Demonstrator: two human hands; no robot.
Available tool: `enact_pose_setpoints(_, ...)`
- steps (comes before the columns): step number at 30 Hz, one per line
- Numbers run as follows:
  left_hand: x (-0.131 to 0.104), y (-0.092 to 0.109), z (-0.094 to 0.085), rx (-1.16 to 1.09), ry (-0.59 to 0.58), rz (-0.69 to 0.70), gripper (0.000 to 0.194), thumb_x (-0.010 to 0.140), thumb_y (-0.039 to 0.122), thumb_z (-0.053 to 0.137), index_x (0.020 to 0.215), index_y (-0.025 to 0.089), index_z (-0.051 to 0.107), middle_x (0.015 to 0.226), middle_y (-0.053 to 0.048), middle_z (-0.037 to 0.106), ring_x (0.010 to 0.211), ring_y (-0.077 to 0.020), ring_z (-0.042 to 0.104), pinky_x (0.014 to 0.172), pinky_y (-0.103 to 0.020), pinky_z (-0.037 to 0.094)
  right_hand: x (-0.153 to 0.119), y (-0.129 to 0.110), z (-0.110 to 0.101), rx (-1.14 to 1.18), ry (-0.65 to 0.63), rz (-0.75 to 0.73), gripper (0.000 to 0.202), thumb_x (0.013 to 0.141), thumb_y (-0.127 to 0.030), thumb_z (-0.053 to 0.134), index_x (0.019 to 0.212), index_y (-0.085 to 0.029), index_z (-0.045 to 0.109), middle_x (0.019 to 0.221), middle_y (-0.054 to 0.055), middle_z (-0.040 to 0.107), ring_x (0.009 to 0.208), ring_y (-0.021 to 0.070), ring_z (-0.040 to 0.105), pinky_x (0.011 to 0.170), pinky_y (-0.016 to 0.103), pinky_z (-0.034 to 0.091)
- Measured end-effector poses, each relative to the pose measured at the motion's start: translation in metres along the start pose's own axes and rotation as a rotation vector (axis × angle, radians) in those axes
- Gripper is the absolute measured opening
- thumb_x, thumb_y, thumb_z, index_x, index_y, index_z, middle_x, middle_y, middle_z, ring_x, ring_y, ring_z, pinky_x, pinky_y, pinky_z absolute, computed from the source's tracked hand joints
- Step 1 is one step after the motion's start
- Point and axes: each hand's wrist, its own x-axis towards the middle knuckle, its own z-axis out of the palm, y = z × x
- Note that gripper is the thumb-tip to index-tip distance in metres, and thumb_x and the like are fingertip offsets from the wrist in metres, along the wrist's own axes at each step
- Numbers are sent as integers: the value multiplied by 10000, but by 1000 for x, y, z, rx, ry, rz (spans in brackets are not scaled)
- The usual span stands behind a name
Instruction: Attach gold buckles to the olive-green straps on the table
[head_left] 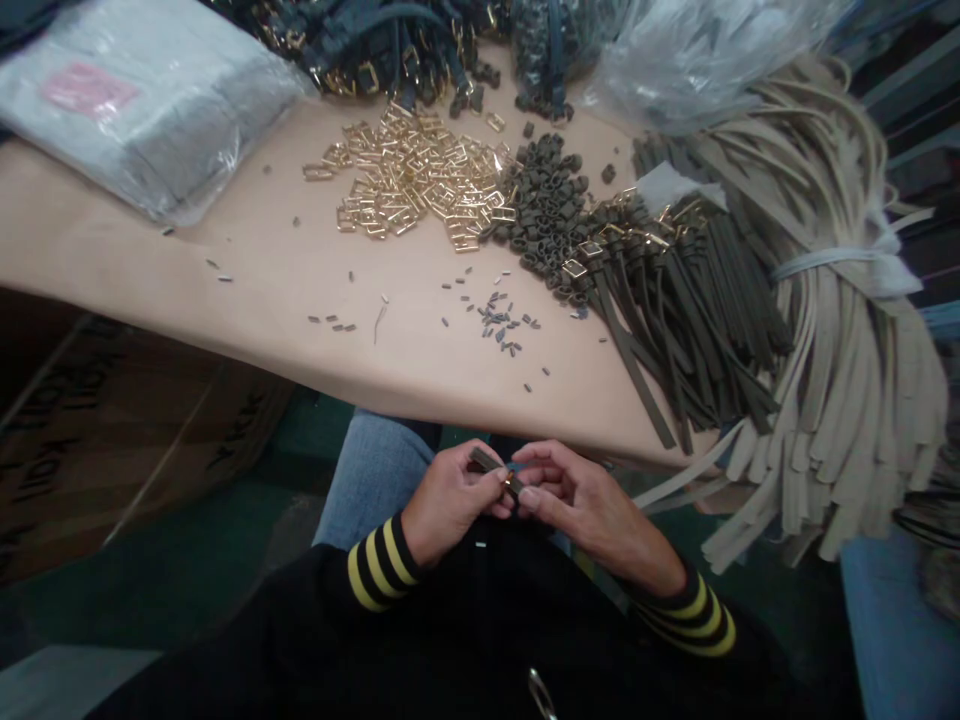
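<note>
Over my lap, just off the table's front edge, my left hand (457, 500) pinches a dark olive strap (486, 460) between thumb and fingers. My right hand (589, 505) meets it from the other side, its thumb and fingertips closed at the strap's lower end. A small gold glint shows between the two hands, too small to make out fully. On the table lie a heap of gold buckles (420, 175), a pile of dark olive loops (547, 200) and scattered small metal pieces (499, 320).
Dark straps with buckles (675, 290) and a tied bundle of beige straps (832, 330) overhang the table (300, 350) at the right. A plastic-wrapped package (157, 110) lies back left. Below left stands a cardboard box (150, 440).
</note>
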Motion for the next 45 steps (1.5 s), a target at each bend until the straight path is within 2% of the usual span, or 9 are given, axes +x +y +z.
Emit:
enact_pose_setpoints(5,1,0,1,202,62,126,127,633,201,605,643,120,507,538,49,530,476,-55,518,455,-158,422,2,-3,9,-163,68,-56,193,762,-288,534,912,-188,465,822,12,575,707,122,588,631,237,471)
enact_pose_setpoints(12,2,-2,-3,101,-11,100,172,657,259,602,675,118,505,604,18,569,532,-76,552,522,-195,463,0,0,8,-114,75,-85,142,780,-260,493,889,-169,487,807,20,600,735,126,599,660,240,481)
enact_pose_setpoints(18,0,-1,-2,74,-17,70,170,663,261,607,682,112,527,617,8,572,561,-80,550,566,-206,471,2,7,6,-103,128,-48,131,771,-282,505,836,-168,505,736,10,576,658,115,563,592,224,455)
enact_pose_setpoints(22,-1,1,-1,140,-11,107,144,667,246,598,668,115,537,612,12,556,550,-82,538,539,-199,464,4,12,7,-100,144,-49,107,761,-276,506,777,-170,503,669,-8,543,595,105,522,534,212,416)
enact_pose_setpoints(28,-1,1,0,288,-7,166,79,691,202,554,696,124,548,623,9,556,524,-80,516,523,-204,446,6,10,4,-159,132,-58,84,747,-253,516,755,-171,497,643,-19,502,583,101,486,534,211,393)
enact_pose_setpoints(32,0,-1,0,318,12,125,73,678,191,558,689,127,522,603,20,545,479,-72,510,489,-198,428,6,7,4,-207,128,-68,92,745,-245,532,758,-167,484,662,-15,500,593,96,480,542,214,404)
enact_pose_setpoints(39,-3,11,-5,82,-48,90,156,674,243,586,672,110,506,622,3,552,505,-77,532,484,-188,415,3,2,-2,210,-34,-37,302,719,-373,564,900,-147,478,814,54,558,734,135,557,602,258,481)
enact_pose_setpoints(42,-6,16,-4,75,-63,107,163,672,251,590,660,111,508,619,2,548,511,-84,539,479,-189,410,3,-2,-2,246,-59,-3,328,673,-392,611,843,-143,481,740,37,565,651,121,563,519,223,458)
enact_pose_setpoints(45,-9,23,1,119,-59,155,172,662,263,599,662,115,511,610,11,547,472,-70,519,476,-191,410,4,-14,-2,177,-42,25,307,674,-398,607,785,-141,480,624,0,546,517,87,521,431,188,388)
